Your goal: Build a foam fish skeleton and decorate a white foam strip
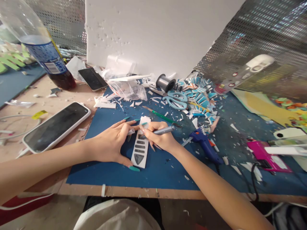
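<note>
A white strip (141, 157) with dark grey bars and a triangle on it lies on the blue mat. My left hand (118, 139) steadies it, thumb at its lower end and fingertips near its upper part. Tucked between those left fingers is a small pale piece that looks like a pen cap (130, 131). My right hand (159, 135) is closed round a grey marker (164, 130), whose tip is at the strip's upper half and mostly hidden by the fingers. Just beyond the hands lies a green-handled craft knife (165, 118).
Light-blue scissors (176, 99), a wire spool (165, 83) and heaped foam scraps (199, 92) sit behind. On the right are a blue glue gun (207, 147) and a magenta device (268, 156). A phone (56, 127) and a cola bottle (51, 60) stand left. A white board (153, 35) rises behind.
</note>
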Action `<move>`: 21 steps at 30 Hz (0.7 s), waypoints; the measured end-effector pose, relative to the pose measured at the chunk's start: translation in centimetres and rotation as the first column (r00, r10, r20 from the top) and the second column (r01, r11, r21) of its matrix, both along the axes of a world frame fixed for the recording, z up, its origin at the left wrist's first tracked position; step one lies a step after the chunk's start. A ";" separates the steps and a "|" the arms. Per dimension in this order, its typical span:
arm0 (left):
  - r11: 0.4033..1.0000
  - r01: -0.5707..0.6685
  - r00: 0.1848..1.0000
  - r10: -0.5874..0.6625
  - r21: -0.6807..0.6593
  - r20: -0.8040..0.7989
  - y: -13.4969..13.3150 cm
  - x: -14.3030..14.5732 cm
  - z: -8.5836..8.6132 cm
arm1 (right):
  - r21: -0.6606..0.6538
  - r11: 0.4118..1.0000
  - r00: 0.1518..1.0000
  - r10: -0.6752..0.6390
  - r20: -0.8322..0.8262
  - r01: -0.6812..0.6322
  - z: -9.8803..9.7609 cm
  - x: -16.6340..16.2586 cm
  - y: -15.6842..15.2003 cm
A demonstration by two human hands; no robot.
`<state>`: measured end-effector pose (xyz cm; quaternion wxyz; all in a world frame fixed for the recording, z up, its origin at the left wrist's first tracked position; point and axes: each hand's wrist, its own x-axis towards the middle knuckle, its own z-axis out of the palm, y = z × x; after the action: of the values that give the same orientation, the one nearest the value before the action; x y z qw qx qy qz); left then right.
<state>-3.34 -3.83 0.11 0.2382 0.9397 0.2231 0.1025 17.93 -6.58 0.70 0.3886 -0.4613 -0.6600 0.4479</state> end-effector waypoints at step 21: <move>1.000 -0.003 1.000 0.003 -0.010 -0.002 0.0 -0.1 -0.1 | 0.023 0.999 1.000 -0.024 -0.005 0.024 -0.1 0.0 0.0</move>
<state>-3.40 -3.80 0.04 0.2423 0.9383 0.2252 0.1009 17.92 -6.60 0.59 0.4009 -0.4634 -0.6587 0.4367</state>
